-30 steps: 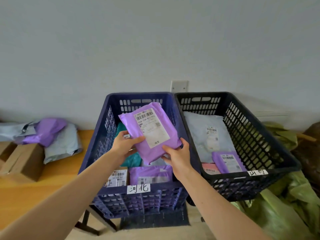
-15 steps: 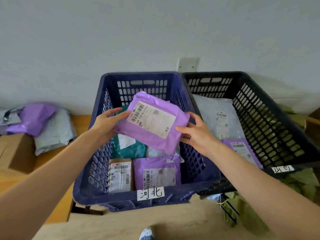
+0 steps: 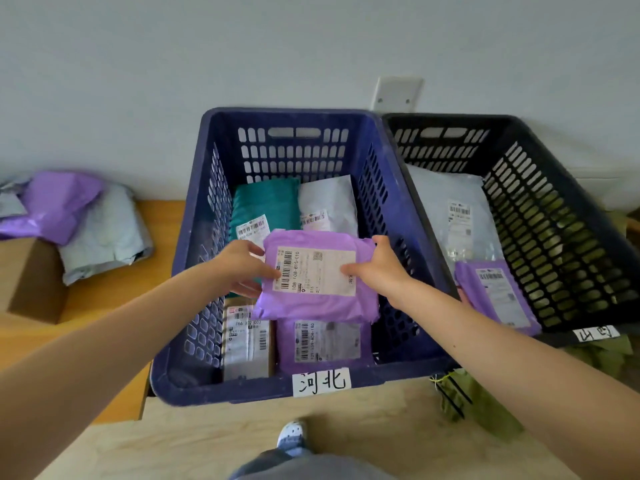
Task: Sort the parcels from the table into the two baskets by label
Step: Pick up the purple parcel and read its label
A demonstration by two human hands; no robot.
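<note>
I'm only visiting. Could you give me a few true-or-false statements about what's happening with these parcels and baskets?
1. The left hand and right hand both hold the purple parcel over the blue basket. True.
2. Its label faces down. False: the label faces up.
3. A teal parcel lies in the blue basket. True.
4. The black basket is empty. False: the black basket holds a grey parcel and a smaller purple parcel.

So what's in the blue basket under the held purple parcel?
Teal parcel, white parcel, labelled box and a second purple parcel show around the held parcel; anything directly beneath is covered.
</note>
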